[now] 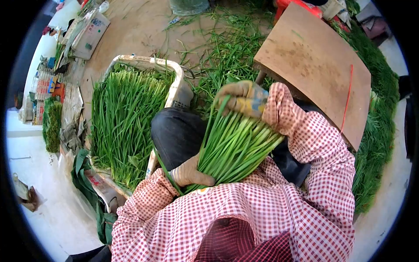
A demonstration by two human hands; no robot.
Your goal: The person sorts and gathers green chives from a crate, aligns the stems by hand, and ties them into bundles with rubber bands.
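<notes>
A thick bundle of long green stalks (pixel 240 148) lies across my lap, fanned out with its pale ends toward the right. My left hand (pixel 192 172), in a light glove, wraps round the lower left side of the bundle with the thumb on top. At the bundle's upper edge, my right hand (pixel 242 98), in a worn yellow and blue glove, has its fingers curled over a few green blades; it is slightly blurred. Left of my knee stands a white basket (pixel 174 94) packed with upright green stalks (pixel 126 118).
A brown board (pixel 314 65) stands at the upper right, with a red string (pixel 347 98) on it. Loose greens (pixel 231 52) litter the floor ahead. More greens (pixel 375 153) are heaped along the right. Cartons (pixel 89 37) sit at the upper left.
</notes>
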